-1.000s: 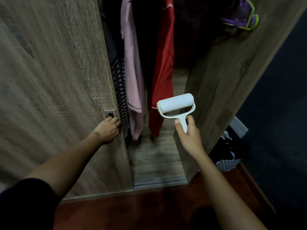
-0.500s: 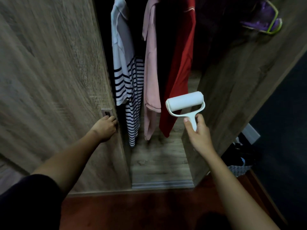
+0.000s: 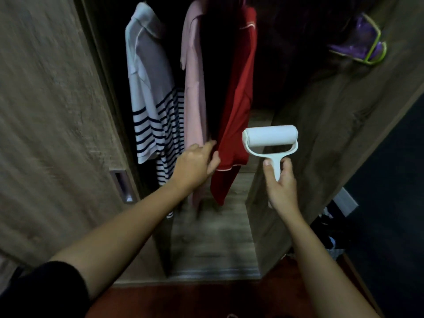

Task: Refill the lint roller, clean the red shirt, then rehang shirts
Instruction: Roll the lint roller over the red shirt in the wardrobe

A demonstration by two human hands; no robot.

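Hanging lengthwise, the red shirt (image 3: 238, 106) has its hem pinched by the left hand (image 3: 195, 167); just right, the right hand (image 3: 281, 187) grips the lint roller (image 3: 270, 140).

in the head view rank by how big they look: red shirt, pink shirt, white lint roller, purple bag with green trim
1. Red shirt and pink shirt: both long and seen edge-on, too alike to rank.
2. Purple bag with green trim, and white lint roller: look similar; the roller is nearer the camera, so unsure.
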